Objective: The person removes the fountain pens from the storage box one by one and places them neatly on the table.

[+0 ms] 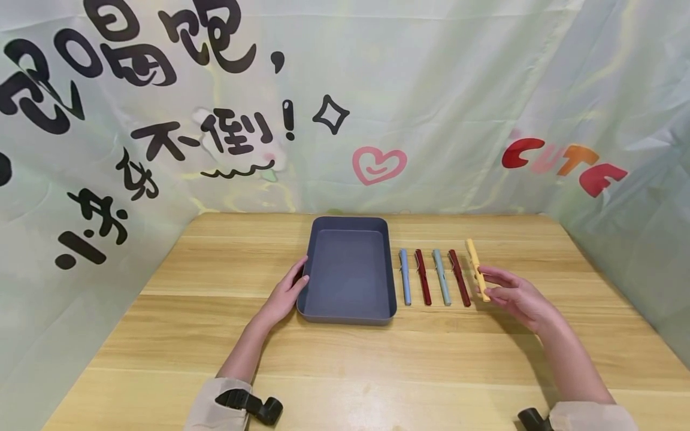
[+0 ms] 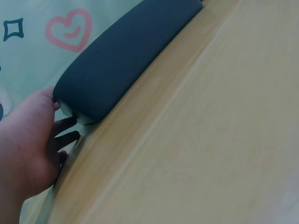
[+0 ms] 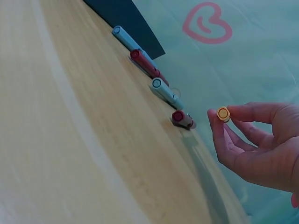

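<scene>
A yellow pen (image 1: 477, 270) is pinched between the thumb and fingers of my right hand (image 1: 520, 297). The right wrist view shows the pen's round end (image 3: 224, 113) raised off the table. My left hand (image 1: 281, 300) rests against the left side of a dark blue-grey tray (image 1: 347, 320), its fingers loosely extended. In the left wrist view the fingers (image 2: 65, 125) lie by the tray's corner. Between tray and right hand lie a blue pen (image 1: 405, 278), a dark red pen (image 1: 423, 278), a light green pen (image 1: 442, 278) and another dark red pen (image 1: 460, 278), side by side.
The wooden table (image 1: 345, 371) reaches back to a pale printed curtain (image 1: 431, 90), which also hangs along both sides. The tray stands near the table's back edge, with nothing seen inside it. Dark wrist devices sit on both sleeves.
</scene>
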Demonstrator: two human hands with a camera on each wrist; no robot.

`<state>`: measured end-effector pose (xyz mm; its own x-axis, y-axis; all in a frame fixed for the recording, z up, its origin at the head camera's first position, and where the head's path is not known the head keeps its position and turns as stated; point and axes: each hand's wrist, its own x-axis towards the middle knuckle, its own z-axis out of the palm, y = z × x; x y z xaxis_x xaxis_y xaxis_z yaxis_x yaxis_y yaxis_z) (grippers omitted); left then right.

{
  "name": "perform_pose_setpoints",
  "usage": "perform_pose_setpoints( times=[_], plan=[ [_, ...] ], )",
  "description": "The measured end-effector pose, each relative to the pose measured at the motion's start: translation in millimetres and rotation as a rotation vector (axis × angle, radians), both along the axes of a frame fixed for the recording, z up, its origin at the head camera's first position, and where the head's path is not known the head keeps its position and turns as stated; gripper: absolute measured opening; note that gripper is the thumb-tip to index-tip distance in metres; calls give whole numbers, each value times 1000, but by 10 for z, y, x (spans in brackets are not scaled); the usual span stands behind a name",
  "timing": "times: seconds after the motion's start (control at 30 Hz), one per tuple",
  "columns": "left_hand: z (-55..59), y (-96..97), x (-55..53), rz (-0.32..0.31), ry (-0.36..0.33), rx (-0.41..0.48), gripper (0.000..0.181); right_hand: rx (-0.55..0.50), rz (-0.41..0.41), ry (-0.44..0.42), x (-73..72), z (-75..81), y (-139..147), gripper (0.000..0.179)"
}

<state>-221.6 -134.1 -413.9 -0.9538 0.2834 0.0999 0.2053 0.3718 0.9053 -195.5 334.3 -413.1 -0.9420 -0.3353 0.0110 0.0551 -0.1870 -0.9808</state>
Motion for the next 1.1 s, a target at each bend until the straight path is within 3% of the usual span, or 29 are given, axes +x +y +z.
perform_pose_setpoints(
  times=[0.23, 0.47, 0.53, 0.77, 0.9, 1.1],
  plan=[
    [-35, -1, -27, -13, 4, 0, 50, -9, 12, -11, -8, -65, 52, 40],
    [-331, -62, -189, 17, 28, -1, 49, 44, -29, -51, -7, -73, 63, 37],
    [-363, -69, -205, 21, 36, -6, 50, 68, -44, -64, -6, -66, 62, 36],
    [-7, -9, -11, 1, -1, -13, 49, 103, -60, -89, -13, -58, 50, 35],
    [-28, -18, -30, -6, 2, -11, 50, 84, -58, -95, -17, -66, 41, 36],
    [-271, -73, -166, -2, 14, 10, 50, 59, -58, -104, -11, -58, 30, 36]
  ],
)
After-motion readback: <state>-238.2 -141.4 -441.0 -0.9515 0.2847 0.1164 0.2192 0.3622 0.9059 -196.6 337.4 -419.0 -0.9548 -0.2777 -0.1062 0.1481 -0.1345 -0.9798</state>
